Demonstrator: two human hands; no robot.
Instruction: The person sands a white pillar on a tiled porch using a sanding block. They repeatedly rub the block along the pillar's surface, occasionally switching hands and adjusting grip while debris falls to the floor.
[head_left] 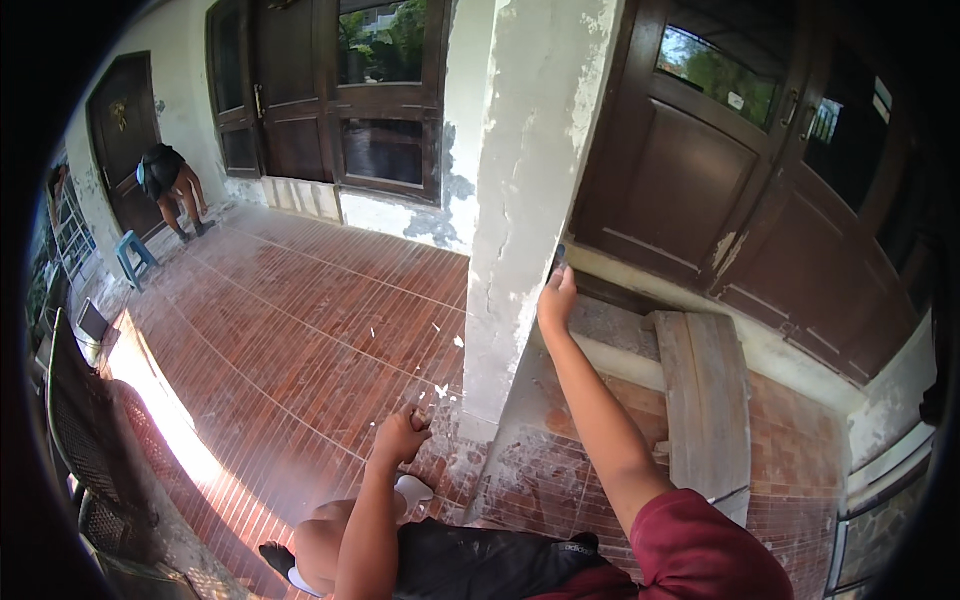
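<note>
My right hand (557, 303) reaches up along the right edge of the grey plastered pillar (510, 200). Its fingers are closed on a slim dark tool (561, 254) that stands out above them at the pillar's edge; its kind is too small to tell. Cracks and rough, peeling patches mark the pillar. My left hand (402, 437) is low, left of the pillar's foot and apart from it. Its fingers are curled closed, and whatever may be inside is hidden. White flakes (442, 391) lie scattered on the red tiles beyond it.
A wooden bench (705, 400) stands right of the pillar, below a step and brown double doors (690, 150). Far left, another person (165, 180) bends by the wall near a blue stool (134, 258). Dark woven chairs (75, 420) line the left. Dusty red tiles (290, 310) cover the floor.
</note>
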